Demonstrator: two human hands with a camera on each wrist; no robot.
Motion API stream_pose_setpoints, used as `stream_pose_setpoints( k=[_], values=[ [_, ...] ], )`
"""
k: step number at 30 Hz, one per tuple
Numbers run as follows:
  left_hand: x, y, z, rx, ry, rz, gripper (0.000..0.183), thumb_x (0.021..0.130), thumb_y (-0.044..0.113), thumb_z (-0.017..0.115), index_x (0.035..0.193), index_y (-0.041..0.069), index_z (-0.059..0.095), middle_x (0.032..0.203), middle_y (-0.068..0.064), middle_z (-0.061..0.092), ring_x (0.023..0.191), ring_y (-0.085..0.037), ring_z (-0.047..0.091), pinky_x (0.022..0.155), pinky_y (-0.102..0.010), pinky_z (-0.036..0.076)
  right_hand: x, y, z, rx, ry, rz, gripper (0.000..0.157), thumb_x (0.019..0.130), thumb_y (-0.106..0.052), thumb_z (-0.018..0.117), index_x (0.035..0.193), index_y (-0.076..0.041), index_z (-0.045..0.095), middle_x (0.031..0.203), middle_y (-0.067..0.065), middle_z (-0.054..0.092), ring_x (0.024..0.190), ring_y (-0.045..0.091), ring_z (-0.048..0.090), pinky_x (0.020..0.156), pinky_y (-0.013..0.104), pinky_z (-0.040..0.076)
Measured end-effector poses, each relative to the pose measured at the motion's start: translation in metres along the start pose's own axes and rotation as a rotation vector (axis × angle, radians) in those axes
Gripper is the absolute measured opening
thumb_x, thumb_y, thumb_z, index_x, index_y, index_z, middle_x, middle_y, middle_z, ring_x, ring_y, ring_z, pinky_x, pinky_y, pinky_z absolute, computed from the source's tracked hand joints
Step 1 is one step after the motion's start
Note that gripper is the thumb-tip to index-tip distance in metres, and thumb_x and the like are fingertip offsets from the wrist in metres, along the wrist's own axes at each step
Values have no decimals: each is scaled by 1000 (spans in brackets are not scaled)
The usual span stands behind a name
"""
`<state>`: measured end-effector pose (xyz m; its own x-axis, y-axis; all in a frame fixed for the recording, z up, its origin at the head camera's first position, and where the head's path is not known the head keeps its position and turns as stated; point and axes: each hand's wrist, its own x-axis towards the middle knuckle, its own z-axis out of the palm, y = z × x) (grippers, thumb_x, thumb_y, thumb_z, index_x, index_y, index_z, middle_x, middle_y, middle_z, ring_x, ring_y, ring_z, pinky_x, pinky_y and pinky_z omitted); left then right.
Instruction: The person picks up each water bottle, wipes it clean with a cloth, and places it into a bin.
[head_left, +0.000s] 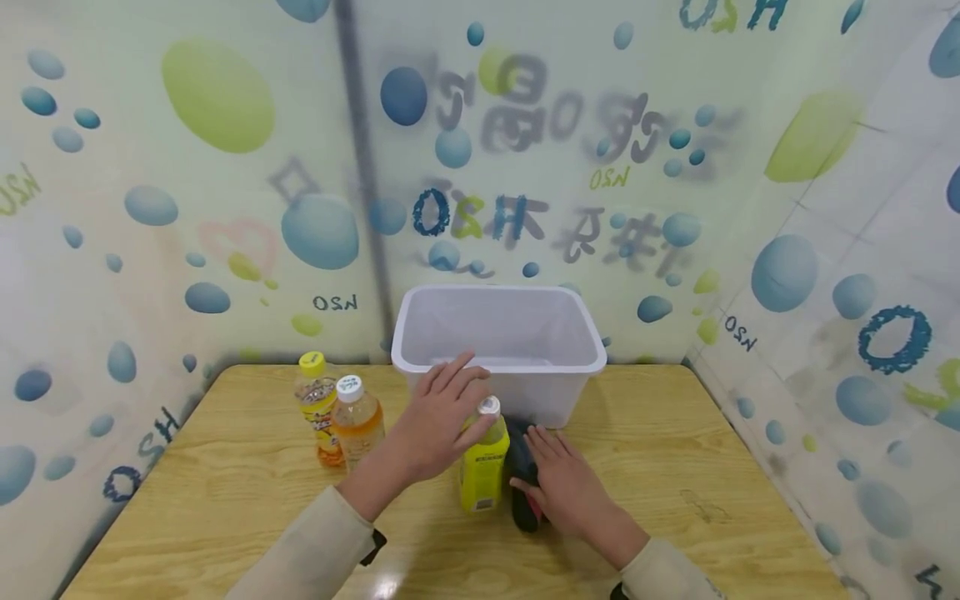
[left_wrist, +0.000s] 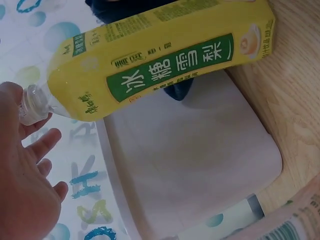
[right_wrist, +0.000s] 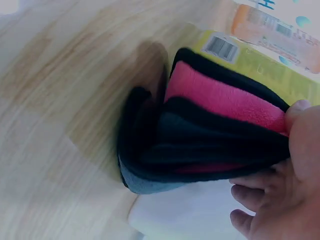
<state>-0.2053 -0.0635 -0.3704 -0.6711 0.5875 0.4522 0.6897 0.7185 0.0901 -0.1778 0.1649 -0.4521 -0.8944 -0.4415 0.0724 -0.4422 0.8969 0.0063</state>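
We see the left hand [head_left: 438,417] over the yellow bottle [head_left: 483,479], its forearm entering from the lower left in a pale sleeve [head_left: 303,546]. Its fingers are wide and extended forward, with the thumb lowered beside the bottle's white cap [head_left: 489,406]; we cannot tell how firmly the thumb bears on it. The bottle is upright on the counter [head_left: 660,492], in front of the white bin [head_left: 555,368].

We see the right hand [head_left: 566,487] reaching in from the lower right, angled toward the left. Its fingers lie nearly straight along the right side of the folded dark-and-pink cloth [right_wrist: 215,125], with the thumb opposed on the other side; they hold the cloth between them. The cloth is just right of the bottle. To the left of the left hand, we find the yellow-capped bottle [head_left: 318,412] and white-capped bottle [head_left: 358,429] side by side.
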Motion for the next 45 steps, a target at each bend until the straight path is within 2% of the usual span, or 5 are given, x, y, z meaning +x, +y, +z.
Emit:
stream_pose_setpoints(
  k=[14, 24, 35, 40, 45],
  values=[
    [-2, -4, 7, 92, 67, 67, 37, 100, 36, 42, 126, 15, 58, 136, -3, 54, 145, -29, 33, 114, -51, 30, 5, -13, -36, 76, 77, 34, 67, 98, -47, 51, 143, 1, 44, 153, 15, 40, 145, 29, 35, 120, 49, 24],
    [-4, -3, 8, 117, 35, 47, 34, 102, 37, 39, 124, 19, 57, 136, -1, 54, 145, -27, 32, 115, -51, 29, 6, -25, -65, 7, 196, -26, 72, 96, -45, 57, 148, -1, 36, 158, 12, 31, 149, 25, 26, 121, 44, 24],
    [-6, -2, 14, 131, 69, 74, 40, 105, 42, 31, 124, 18, 56, 137, -2, 52, 144, -28, 34, 114, -53, 29, 6, -31, -63, -194, 203, -69, 81, 93, -53, 55, 150, 0, 32, 160, 14, 28, 150, 27, 23, 120, 44, 25],
    [-7, -2, 15, 147, 72, 66, 45, 106, 45, 25, 126, 19, 56, 144, -2, 48, 146, -27, 31, 115, -52, 28, 4, -29, -58, -311, 264, -101, 82, 92, -56, 57, 148, 1, 37, 157, 16, 32, 149, 28, 27, 119, 44, 28],
    [-8, -2, 15, 138, 65, 58, 45, 105, 44, 26, 128, 19, 55, 146, -1, 46, 147, -27, 29, 116, -52, 27, 4, -26, -50, -325, 246, -86, 84, 91, -58, 56, 147, 2, 37, 157, 17, 33, 148, 30, 28, 119, 45, 28]
  ],
)
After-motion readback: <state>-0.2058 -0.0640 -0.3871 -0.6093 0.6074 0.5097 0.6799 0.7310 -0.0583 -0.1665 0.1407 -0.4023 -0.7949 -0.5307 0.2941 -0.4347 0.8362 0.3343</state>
